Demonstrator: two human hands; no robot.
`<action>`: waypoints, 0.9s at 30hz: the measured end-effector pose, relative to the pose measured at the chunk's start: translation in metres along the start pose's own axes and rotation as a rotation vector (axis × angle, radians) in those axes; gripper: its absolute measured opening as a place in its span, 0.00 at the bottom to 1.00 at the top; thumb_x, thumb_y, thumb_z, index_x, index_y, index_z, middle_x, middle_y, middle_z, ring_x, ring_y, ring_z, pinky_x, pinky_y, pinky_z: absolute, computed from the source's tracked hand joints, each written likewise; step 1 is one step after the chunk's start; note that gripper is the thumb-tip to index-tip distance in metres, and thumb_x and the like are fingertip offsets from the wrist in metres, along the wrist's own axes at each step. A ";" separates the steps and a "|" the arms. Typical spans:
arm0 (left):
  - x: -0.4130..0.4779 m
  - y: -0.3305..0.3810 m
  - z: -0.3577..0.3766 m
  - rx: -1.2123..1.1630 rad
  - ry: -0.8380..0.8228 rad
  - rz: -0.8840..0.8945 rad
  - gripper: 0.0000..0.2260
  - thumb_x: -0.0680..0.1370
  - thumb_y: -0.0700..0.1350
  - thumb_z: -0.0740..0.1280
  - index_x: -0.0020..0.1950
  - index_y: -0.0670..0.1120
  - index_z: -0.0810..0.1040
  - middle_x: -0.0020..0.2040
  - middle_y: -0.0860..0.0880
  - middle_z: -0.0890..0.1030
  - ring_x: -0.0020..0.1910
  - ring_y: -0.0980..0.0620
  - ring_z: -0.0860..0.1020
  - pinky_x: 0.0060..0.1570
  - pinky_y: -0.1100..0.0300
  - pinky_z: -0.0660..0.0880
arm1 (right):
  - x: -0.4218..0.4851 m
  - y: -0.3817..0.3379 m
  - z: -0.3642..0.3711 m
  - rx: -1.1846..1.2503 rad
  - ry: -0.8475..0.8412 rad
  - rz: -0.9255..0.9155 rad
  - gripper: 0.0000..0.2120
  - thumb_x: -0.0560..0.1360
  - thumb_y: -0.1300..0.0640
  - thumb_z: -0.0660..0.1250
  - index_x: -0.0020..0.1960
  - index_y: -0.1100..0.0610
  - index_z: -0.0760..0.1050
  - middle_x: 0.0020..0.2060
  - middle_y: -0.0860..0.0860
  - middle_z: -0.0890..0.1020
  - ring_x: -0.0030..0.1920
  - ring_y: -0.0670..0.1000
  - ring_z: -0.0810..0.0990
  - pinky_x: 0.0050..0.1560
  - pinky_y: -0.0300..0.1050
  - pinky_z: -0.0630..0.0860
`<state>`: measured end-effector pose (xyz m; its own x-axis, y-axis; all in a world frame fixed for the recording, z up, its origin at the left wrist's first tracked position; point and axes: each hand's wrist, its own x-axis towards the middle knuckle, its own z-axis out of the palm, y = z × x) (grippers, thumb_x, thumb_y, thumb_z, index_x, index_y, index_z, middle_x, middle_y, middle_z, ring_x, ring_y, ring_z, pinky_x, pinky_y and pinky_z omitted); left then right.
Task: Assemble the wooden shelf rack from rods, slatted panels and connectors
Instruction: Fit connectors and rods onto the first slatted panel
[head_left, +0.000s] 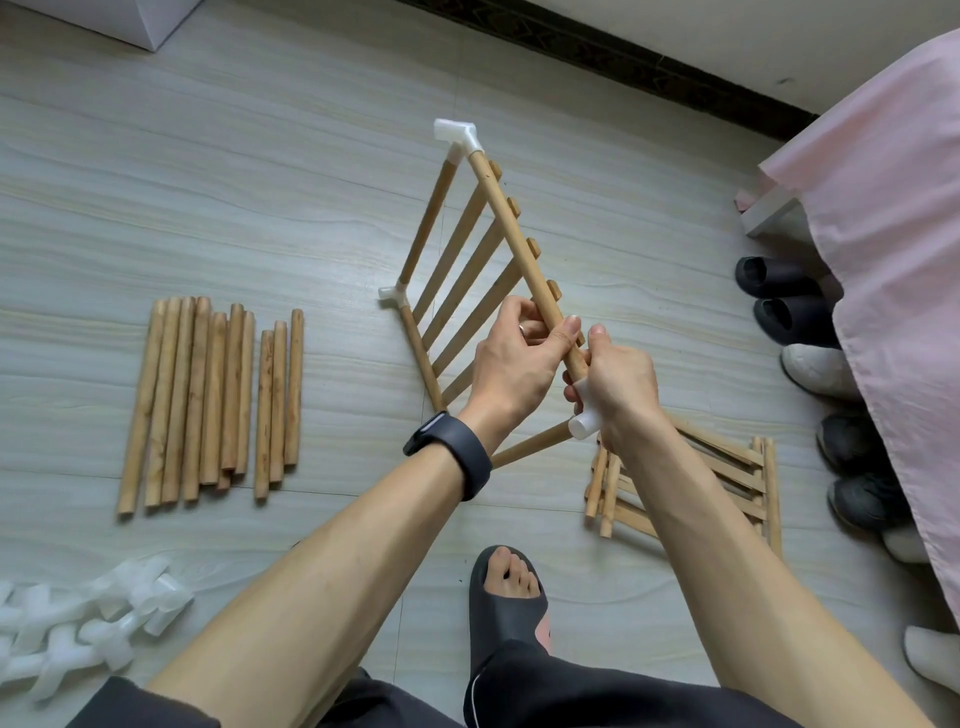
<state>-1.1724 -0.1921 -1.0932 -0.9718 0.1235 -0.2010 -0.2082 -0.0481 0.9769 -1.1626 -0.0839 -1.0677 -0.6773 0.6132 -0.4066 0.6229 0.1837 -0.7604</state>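
A half-built shelf frame (470, 249) is held tilted above the floor: a slatted panel with wooden rods along its sides. White connectors sit at the far corner (457, 134) and the left corner (392, 296). My left hand (514, 358) grips the near end of the right side rod (511, 223). Just below it, my right hand (613, 387) grips a white connector (584, 425) at that rod's near end. A short rod (530, 446) sticks out of this connector to the left. Loose rods (208, 400) lie in a row on the floor at left.
Spare white connectors (88, 618) are piled at the bottom left. More slatted panels (727, 483) lie stacked under my right forearm. Shoes (789, 296) line the right side beside a pink bedsheet (893, 234). My foot in a black slipper (506, 597) rests on the floor below.
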 end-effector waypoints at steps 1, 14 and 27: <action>0.001 0.001 0.002 0.044 0.007 0.001 0.12 0.77 0.58 0.71 0.49 0.54 0.71 0.45 0.54 0.86 0.47 0.56 0.85 0.53 0.52 0.78 | 0.002 0.001 -0.001 -0.006 -0.008 0.021 0.23 0.84 0.45 0.58 0.36 0.56 0.76 0.20 0.49 0.78 0.21 0.48 0.77 0.29 0.45 0.73; -0.009 -0.099 -0.035 0.985 -0.506 0.070 0.44 0.69 0.76 0.63 0.79 0.56 0.58 0.76 0.50 0.68 0.72 0.49 0.67 0.69 0.48 0.67 | 0.062 0.086 -0.045 0.581 -0.221 0.412 0.15 0.84 0.43 0.60 0.49 0.54 0.71 0.30 0.50 0.74 0.21 0.45 0.68 0.19 0.38 0.66; 0.013 -0.172 -0.114 1.634 -0.540 0.129 0.38 0.67 0.52 0.65 0.77 0.48 0.59 0.68 0.44 0.70 0.67 0.42 0.67 0.74 0.43 0.58 | 0.071 0.175 0.024 -0.225 -0.083 0.179 0.25 0.84 0.38 0.52 0.61 0.57 0.74 0.53 0.53 0.79 0.60 0.59 0.79 0.59 0.52 0.74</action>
<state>-1.1615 -0.2948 -1.2724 -0.7567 0.5089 -0.4105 0.5134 0.8512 0.1090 -1.1106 -0.0265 -1.2414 -0.5729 0.5876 -0.5714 0.8001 0.2498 -0.5453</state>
